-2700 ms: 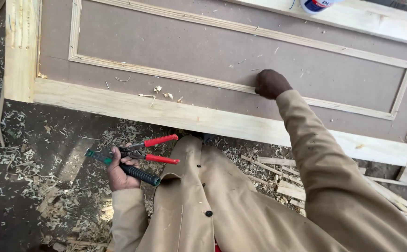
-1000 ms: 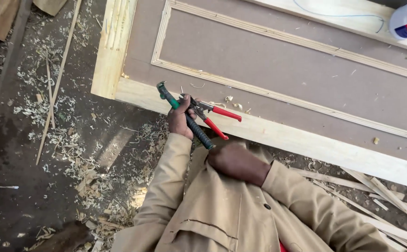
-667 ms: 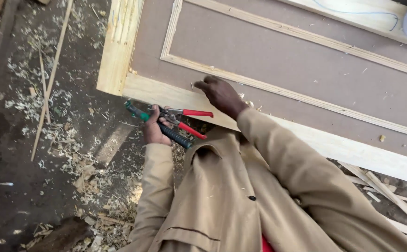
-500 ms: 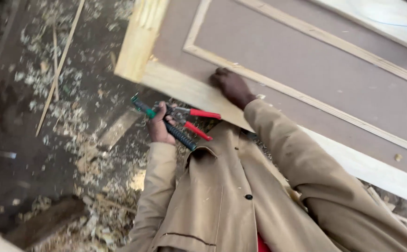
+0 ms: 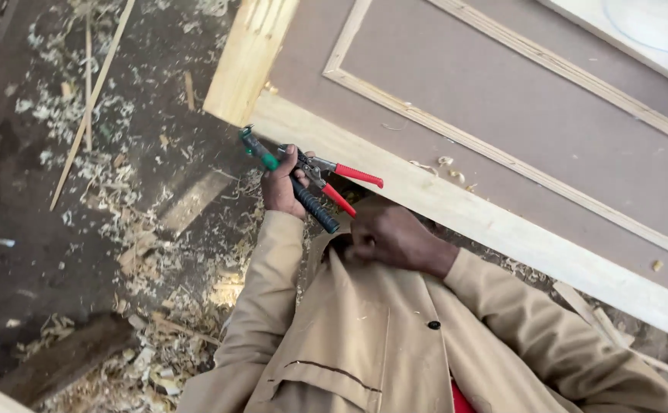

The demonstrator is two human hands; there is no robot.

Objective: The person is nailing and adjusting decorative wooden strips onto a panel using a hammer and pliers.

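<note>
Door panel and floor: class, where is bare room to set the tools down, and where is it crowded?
Free: the flat brown panel of the door, bordered by thin moulding and the pale frame rail. Crowded: the floor left of the left hand, littered with wood shavings and sticks, and the rail edge by the right hand.

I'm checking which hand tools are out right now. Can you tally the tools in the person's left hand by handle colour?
Red-handled pliers: 1
Black-handled tool: 1
Green-handled tool: 1
Total: 3, all bunched in the left hand, beside the wooden door frame. The right hand holds no tool and rests at the coat collar.
</note>
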